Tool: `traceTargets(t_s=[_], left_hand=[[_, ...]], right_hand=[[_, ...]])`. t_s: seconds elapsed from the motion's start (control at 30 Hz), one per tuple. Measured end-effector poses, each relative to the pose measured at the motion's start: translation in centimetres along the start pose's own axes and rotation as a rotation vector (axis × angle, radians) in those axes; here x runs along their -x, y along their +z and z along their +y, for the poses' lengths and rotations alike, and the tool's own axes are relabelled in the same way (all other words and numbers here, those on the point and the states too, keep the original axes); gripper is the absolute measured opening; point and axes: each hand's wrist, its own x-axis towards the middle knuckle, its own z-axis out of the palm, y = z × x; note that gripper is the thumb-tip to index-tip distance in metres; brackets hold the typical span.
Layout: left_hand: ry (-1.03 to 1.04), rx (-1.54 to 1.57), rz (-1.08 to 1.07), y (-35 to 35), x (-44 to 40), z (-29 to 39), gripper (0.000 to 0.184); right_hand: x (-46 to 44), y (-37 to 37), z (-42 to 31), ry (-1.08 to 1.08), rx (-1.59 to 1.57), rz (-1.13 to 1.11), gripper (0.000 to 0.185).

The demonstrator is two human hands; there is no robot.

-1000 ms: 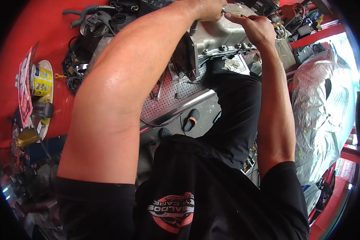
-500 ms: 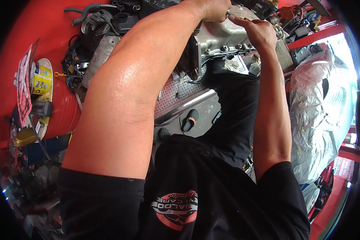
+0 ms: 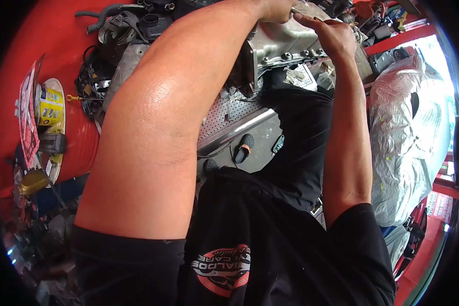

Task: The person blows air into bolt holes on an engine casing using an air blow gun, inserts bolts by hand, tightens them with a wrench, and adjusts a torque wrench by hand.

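At the top edge, my left hand (image 3: 279,10) is closed and partly cut off by the frame. A thin shiny metal piece (image 3: 294,9) shows at its fingertips, too small to name. My right hand (image 3: 337,36) is just to the right, fingers curled, its thumb or forefinger reaching towards the left hand. A dark bit shows between its fingers, but what it holds is hidden. Both hands are over a silver metal engine part (image 3: 278,43) with a row of bolts (image 3: 286,56) along its lower flange.
Below the engine part is a perforated metal bench top (image 3: 222,120). Hoses and dark car parts (image 3: 150,25) crowd the upper left. A yellow-labelled can (image 3: 51,104) stands by a red drum (image 3: 81,148). Plastic sheeting (image 3: 398,153) covers something large at right. A clog (image 3: 245,148) lies on the floor.
My right hand has shifted slightly to the right. My left hand stays almost in place at the top edge. The view has moved a little.
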Motion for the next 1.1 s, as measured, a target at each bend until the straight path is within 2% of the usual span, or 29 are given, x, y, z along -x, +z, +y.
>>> traceTargets(t_s=[0.1,0.33,0.4,0.43,0.47,0.5,0.53,0.6,0.67,0.73,0.77,0.9,0.97,1.03,1.1], left_hand=[[0.072,-0.035,-0.008,-2.2,1.4,0.9,0.034],[-0.030,0.037,-0.078,-0.8,-0.3,0.1,0.030],[-0.063,0.098,-0.049,-0.8,-0.1,0.2,0.028],[-0.081,0.157,-0.043,-1.3,0.2,0.1,0.028],[-0.100,0.217,-0.035,-1.6,0.2,0.2,0.028],[-0.202,0.195,-0.129,-1.0,-0.9,0.3,0.031],[-0.210,0.198,-0.119,-0.8,-1.1,0.9,0.031],[-0.492,0.334,-0.112,-1.2,-1.0,1.6,0.031],[-0.439,0.324,-0.050,-2.2,-0.3,1.7,0.029],[-0.607,0.257,-0.227,-1.4,-1.8,1.3,0.038],[-0.544,0.287,-0.146,-0.7,-1.4,1.0,0.044],[-0.472,0.301,-0.129,-0.1,-1.8,0.2,0.049],[-0.499,0.293,-0.124,-0.2,-1.8,0.2,0.050],[-0.523,0.279,-0.118,-0.5,-2.0,0.1,0.051],[-0.581,0.310,-0.202,-0.4,-2.4,0.1,0.052]], right_hand=[[-0.8,0.5,0.9,0.010,0.035,0.037,0.082],[-0.9,0.6,1.0,0.005,0.030,0.085,0.081],[-0.8,-0.3,0.7,-0.102,-0.051,-0.041,0.075],[-1.2,-0.2,1.0,-0.251,-0.044,-0.024,0.075],[-2.3,-0.2,1.2,-0.286,0.040,-0.053,0.072],[-3.8,-0.1,1.5,-0.348,0.051,-0.086,0.071],[-5.4,0.2,2.1,-0.410,0.063,-0.129,0.070],[-8.1,1.4,2.8,-0.629,0.044,-0.015,0.062],[-9.8,1.4,2.3,-0.799,0.107,0.024,0.054],[-9.8,0.9,1.9,-0.856,0.091,-0.035,0.050],[-9.5,0.5,1.5,-0.898,0.081,-0.092,0.046],[-9.9,0.5,1.6,-0.925,0.167,-0.041,0.044],[-10.7,0.8,1.5,-1.010,0.241,0.074,0.046],[-11.3,0.4,1.5,-1.015,0.257,0.054,0.047],[-11.4,0.4,1.6,-1.055,0.250,0.056,0.049]])
